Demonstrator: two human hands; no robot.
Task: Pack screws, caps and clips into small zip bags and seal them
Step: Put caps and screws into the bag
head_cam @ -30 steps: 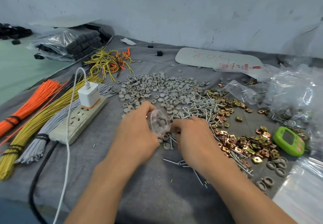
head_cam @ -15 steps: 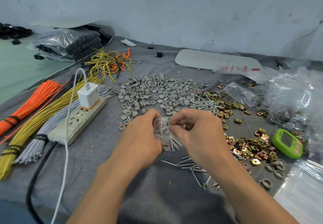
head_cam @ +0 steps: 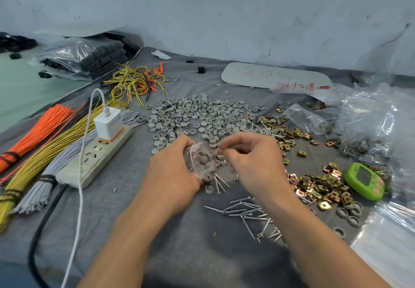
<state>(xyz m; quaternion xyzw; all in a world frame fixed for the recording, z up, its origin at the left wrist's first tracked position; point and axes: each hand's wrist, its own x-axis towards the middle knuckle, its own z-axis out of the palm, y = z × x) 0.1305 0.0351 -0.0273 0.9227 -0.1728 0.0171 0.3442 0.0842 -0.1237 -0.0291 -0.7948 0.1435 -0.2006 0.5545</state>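
Lifted off the bench [head_cam: 190, 254] since a second ago, when the right hand was down among the loose parts, both hands now meet at a small zip bag [head_cam: 201, 162] held just above the cloth.

At far left lie tied wire bundles [head_cam: 33, 135] in orange, yellow and grey, beside a power strip [head_cam: 96, 155] with a white charger [head_cam: 109, 123] plugged in.

At centre, the left hand [head_cam: 173, 173] curls its fingers round the bag, which is tilted and already holds several grey caps. The right hand [head_cam: 256, 162], fingers bent, pinches at the bag's mouth. Whether a small part is also tucked between its fingertips cannot be told.

Behind the hands spreads the pile of caps [head_cam: 193, 112], and loose screws [head_cam: 244, 209] lie in front. To the right are the brass-coloured clips [head_cam: 314, 189], a green timer [head_cam: 363, 183] and a heap of clear plastic bags [head_cam: 370, 119].

The shift suggests the cap count is done for this bag. It looks not yet sealed, with screws and clips likely still to go in.
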